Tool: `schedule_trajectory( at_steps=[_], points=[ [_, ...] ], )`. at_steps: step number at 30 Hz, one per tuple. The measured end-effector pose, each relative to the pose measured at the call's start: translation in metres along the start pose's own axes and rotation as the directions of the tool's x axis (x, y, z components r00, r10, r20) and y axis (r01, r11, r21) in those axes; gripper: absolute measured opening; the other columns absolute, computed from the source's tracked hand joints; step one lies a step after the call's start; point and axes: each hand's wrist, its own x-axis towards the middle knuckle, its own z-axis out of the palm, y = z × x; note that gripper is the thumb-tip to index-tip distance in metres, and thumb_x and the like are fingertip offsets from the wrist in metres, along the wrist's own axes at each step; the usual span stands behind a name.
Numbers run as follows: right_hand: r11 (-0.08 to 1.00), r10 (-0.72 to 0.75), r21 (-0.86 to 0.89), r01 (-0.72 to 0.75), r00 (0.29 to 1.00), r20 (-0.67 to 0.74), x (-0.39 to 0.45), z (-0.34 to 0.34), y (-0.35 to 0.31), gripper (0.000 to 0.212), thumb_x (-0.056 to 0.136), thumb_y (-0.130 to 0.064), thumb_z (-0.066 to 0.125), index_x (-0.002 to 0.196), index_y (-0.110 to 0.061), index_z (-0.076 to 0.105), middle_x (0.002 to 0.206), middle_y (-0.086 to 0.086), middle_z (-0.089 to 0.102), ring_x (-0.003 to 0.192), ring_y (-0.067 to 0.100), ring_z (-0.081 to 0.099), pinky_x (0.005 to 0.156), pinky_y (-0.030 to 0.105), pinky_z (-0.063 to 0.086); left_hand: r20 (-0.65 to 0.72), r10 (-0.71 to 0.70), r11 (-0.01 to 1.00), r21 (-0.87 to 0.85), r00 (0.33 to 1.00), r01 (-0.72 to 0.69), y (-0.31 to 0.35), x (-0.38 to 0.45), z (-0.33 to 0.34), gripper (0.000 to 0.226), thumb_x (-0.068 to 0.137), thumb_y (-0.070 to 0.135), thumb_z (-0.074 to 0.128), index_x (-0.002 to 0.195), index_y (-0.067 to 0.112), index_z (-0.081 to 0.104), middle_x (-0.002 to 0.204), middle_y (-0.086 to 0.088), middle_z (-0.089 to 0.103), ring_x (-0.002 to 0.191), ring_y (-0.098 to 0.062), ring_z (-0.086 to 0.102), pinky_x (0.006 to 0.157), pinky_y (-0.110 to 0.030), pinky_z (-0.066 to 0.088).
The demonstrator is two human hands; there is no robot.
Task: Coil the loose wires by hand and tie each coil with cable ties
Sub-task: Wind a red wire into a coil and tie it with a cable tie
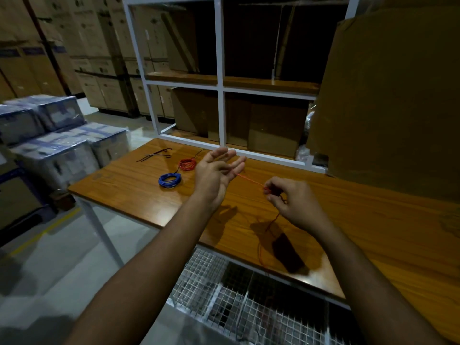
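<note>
The wooden table (139, 185) runs diagonally through the view, its left corner near the lower left and its near edge slanting down to the right above a wire-mesh rack (224, 302) underneath. Along the far edge stands a white metal frame (220, 78) backed by cardboard, and a large cardboard box (388, 100) sits on the table at the right, closing that side. To the left of the table the grey floor (74, 257) lies bare as far as a stack of plastic-wrapped boxes (57, 140). The tabletop between the two forearms is bare wood except for a dark flat object (287, 252) lying close to the near edge. The left hand (215, 173) is raised above the table with palm turned inward and fingers spread and nearly straight; a loose red wire (250, 181) runs from its fingers across to the right hand (296, 200), which pinches the wire between curled fingertips. From that pinch the wire hangs down, trails over the table beside the dark object and drops past the near edge. Just left of the left hand lie a red coil (187, 164) and, nearer, a blue coil (170, 180), both flat on the wood. Farther back toward the left far corner rest some black cable ties (154, 155), well apart from both hands.
</note>
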Motion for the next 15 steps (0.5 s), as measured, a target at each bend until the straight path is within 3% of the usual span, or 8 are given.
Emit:
schedule_trajectory(
  at_steps=[2,3,4,6,8,11,13,15],
  points=[
    [0.999,0.015,-0.036,-0.017,0.997,-0.077,0.0,0.003,0.002,0.023,0.093,-0.018,0.065,0.11,-0.032,0.061,0.104,-0.017,0.062,0.098,0.0,0.057,0.083,0.02,0.05,0.058,0.123,0.973,0.191,0.991,-0.132,-0.003,-0.002,-0.002,0.043,0.093,-0.016,0.035,0.123,0.004,0.058,0.132,-0.017,0.059,0.119,-0.027,0.064,0.101,-0.044,0.052],
    [0.999,0.039,-0.001,-0.039,0.992,-0.119,0.0,0.003,0.003,0.023,0.093,-0.016,0.065,0.11,-0.031,0.062,0.103,-0.017,0.063,0.097,0.0,0.058,0.082,0.021,0.051,0.162,0.241,0.851,0.439,0.957,-0.288,-0.003,-0.004,-0.005,0.043,0.093,-0.014,0.038,0.125,0.005,0.059,0.132,-0.01,0.06,0.119,-0.014,0.062,0.1,-0.036,0.053],
    [0.996,0.075,0.068,-0.065,0.985,-0.158,0.0,0.002,0.004,0.022,0.094,-0.015,0.064,0.109,-0.03,0.062,0.1,-0.017,0.063,0.094,0.0,0.06,0.078,0.02,0.053,0.313,0.327,0.579,0.68,0.892,-0.451,-0.004,-0.004,-0.01,0.041,0.094,-0.011,0.044,0.128,0.008,0.059,0.132,-0.003,0.06,0.116,-0.002,0.059,0.098,-0.027,0.052],
    [0.982,0.133,0.159,-0.099,0.965,-0.224,0.0,-0.003,0.008,0.02,0.095,-0.013,0.062,0.104,-0.03,0.063,0.095,-0.017,0.062,0.085,-0.001,0.062,0.068,0.017,0.054,0.589,0.315,-0.02,0.788,0.744,-0.616,-0.006,0.002,-0.02,0.038,0.094,0.002,0.056,0.13,0.013,0.058,0.128,0.001,0.061,0.111,0.004,0.056,0.095,-0.021,0.052],
    [0.984,0.145,0.141,-0.111,0.955,-0.26,0.0,-0.008,0.014,0.019,0.096,-0.012,0.061,0.104,-0.03,0.063,0.094,-0.013,0.064,0.079,0.0,0.063,0.062,0.018,0.053,0.649,0.26,-0.227,0.761,0.715,-0.608,-0.006,0.006,-0.024,0.029,0.095,0.019,0.059,0.124,0.019,0.061,0.115,0.0,0.066,0.102,-0.006,0.061,0.086,-0.03,0.057],
    [0.992,0.128,0.039,-0.122,0.955,-0.268,0.001,-0.005,0.022,0.019,0.095,-0.013,0.062,0.109,-0.026,0.064,0.097,-0.011,0.063,0.081,0.003,0.064,0.062,0.019,0.052,0.523,0.248,-0.21,0.851,0.815,-0.482,-0.008,0.008,-0.023,0.021,0.099,0.031,0.056,0.118,0.026,0.063,0.102,0.005,0.068,0.087,-0.008,0.063,0.069,-0.029,0.055],
    [0.991,0.103,-0.052,-0.124,0.951,-0.292,0.0,-0.001,0.03,0.02,0.094,-0.013,0.064,0.109,-0.025,0.064,0.097,-0.011,0.064,0.086,0.006,0.063,0.065,0.023,0.055,0.337,0.09,0.092,0.934,0.937,-0.345,-0.004,0.009,-0.018,0.018,0.1,0.032,0.055,0.113,0.026,0.065,0.101,0.005,0.066,0.089,-0.011,0.061,0.074,-0.033,0.054],
    [0.984,0.1,-0.109,-0.141,0.944,-0.314,-0.002,0.001,0.038,0.016,0.093,-0.016,0.065,0.105,-0.027,0.063,0.094,-0.008,0.066,0.086,0.007,0.063,0.067,0.03,0.059,0.28,-0.16,0.43,0.883,0.947,-0.189,0.001,0.006,-0.013,0.018,0.101,0.022,0.053,0.108,0.015,0.068,0.099,0.004,0.064,0.087,-0.012,0.056,0.077,-0.031,0.048]
  ],
)
